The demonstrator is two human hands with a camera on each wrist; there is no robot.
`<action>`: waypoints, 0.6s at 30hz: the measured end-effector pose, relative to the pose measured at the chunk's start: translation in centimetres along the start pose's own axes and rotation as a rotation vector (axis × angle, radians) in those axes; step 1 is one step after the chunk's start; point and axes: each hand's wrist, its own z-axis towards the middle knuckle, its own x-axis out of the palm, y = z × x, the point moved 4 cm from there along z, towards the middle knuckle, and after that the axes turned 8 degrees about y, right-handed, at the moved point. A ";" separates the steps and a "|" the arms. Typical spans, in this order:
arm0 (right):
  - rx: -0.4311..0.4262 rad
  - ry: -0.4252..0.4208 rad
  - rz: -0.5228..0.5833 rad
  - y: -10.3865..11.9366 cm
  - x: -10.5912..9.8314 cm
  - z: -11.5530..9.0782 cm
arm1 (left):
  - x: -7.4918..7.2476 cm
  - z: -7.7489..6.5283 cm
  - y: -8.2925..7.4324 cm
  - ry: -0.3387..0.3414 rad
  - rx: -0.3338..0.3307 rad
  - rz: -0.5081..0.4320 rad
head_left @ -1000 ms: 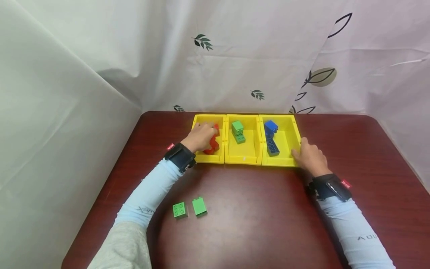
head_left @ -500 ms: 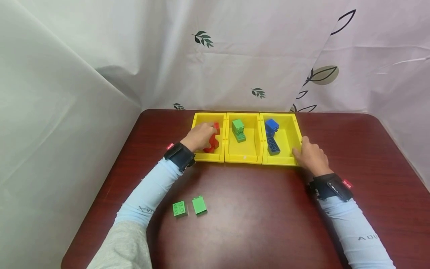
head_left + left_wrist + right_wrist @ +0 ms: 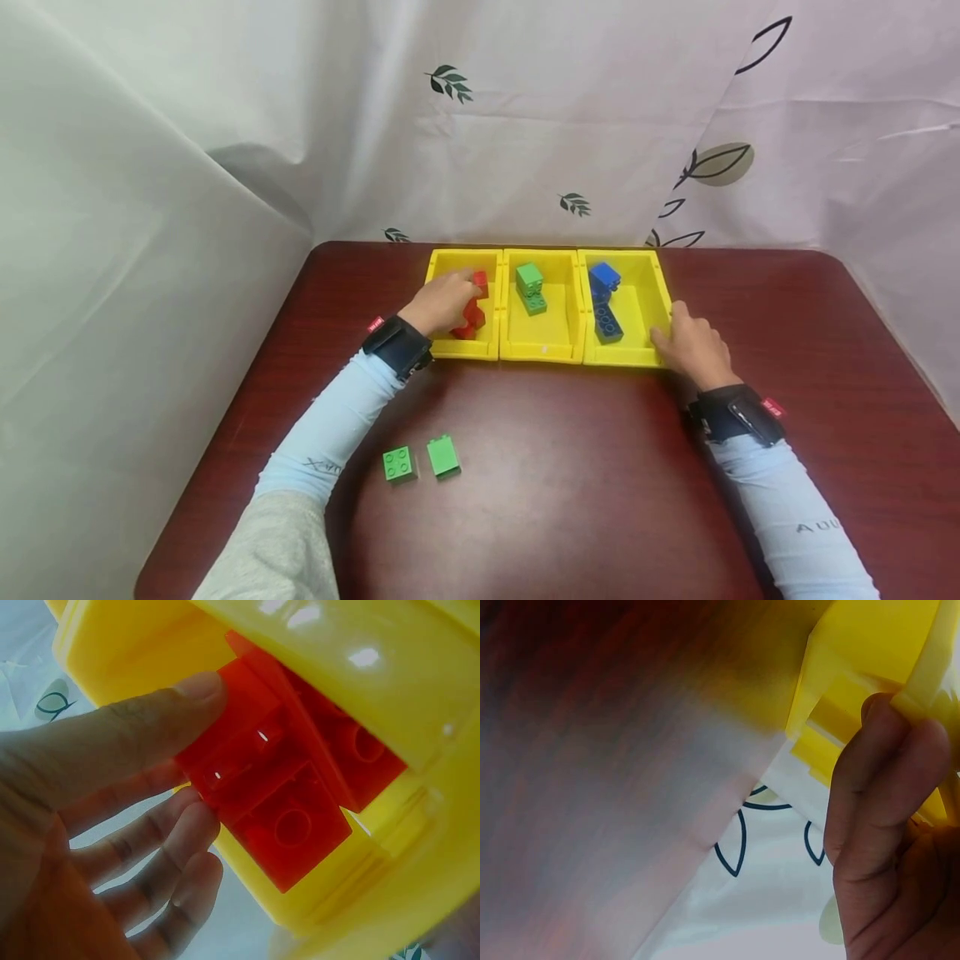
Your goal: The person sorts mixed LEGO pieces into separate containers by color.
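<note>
My left hand reaches into the left yellow bin, over several red bricks. In the left wrist view its thumb lies on top of a red brick, with the fingers curled at the brick's near side, pinching it; other red bricks lie against it. At the far right, my right hand holds the side wall of the right yellow bin, thumb inside and fingers outside. The right wrist view shows its fingers curled at the yellow rim.
The middle yellow bin has green bricks in it, and the right one blue bricks. Two more green bricks, one studs-up and one on its side, lie on the dark red table. A patterned white sheet hangs behind.
The left hand has shifted very slightly among the red bricks. The right hand keeps its hold on the bin wall, and the bins stay in place.
</note>
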 end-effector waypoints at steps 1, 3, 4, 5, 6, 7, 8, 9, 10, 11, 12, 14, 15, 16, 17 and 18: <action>0.000 0.004 0.001 0.0 0.0 0.0 | 0.0 -0.1 0.1 -0.002 -0.001 0.004; 0.005 0.004 -0.001 0.0 0.0 0.1 | 0.1 -0.1 0.3 -0.009 0.003 0.008; 0.007 0.007 -0.001 0.0 0.0 0.2 | 0.1 -0.3 0.4 -0.013 0.004 0.006; 0.007 0.005 -0.001 0.1 0.0 0.2 | 0.0 -0.4 0.5 -0.017 0.005 0.002; 0.008 0.007 0.000 0.1 0.0 0.3 | 0.0 -0.6 0.5 -0.023 0.010 -0.001; 0.009 0.006 -0.001 0.0 0.0 0.3 | -0.1 -0.7 0.5 -0.028 0.018 -0.005; 0.008 0.003 -0.002 0.1 0.0 0.3 | -0.2 -1.0 0.4 -0.032 0.025 -0.018; 0.005 0.001 -0.004 0.1 -0.1 0.2 | -0.3 -1.3 0.4 -0.034 0.033 -0.035; 0.002 0.004 -0.003 0.1 -0.1 0.2 | -0.5 -1.6 0.3 -0.034 0.043 -0.055; -0.001 0.004 -0.003 0.1 -0.2 0.2 | -0.6 -1.9 0.2 -0.034 0.053 -0.077; -0.002 0.007 -0.003 0.1 -0.2 0.2 | -0.7 -2.3 0.1 -0.035 0.068 -0.097; 0.000 0.009 -0.003 0.2 -0.2 0.2 | -0.8 -3.1 -0.2 -0.036 0.106 -0.129; 0.000 0.012 -0.002 0.1 -0.2 0.2 | -0.8 -3.7 -0.4 -0.035 0.132 -0.135; 0.002 0.016 0.000 0.1 -0.2 0.2 | -0.7 -4.2 -0.7 -0.031 0.163 -0.138; 0.003 0.018 0.002 0.2 -0.1 0.2 | -0.6 -4.8 -1.0 -0.020 0.193 -0.141; 0.002 0.019 0.003 0.2 -0.1 0.2 | -0.4 -5.4 -1.4 -0.006 0.230 -0.137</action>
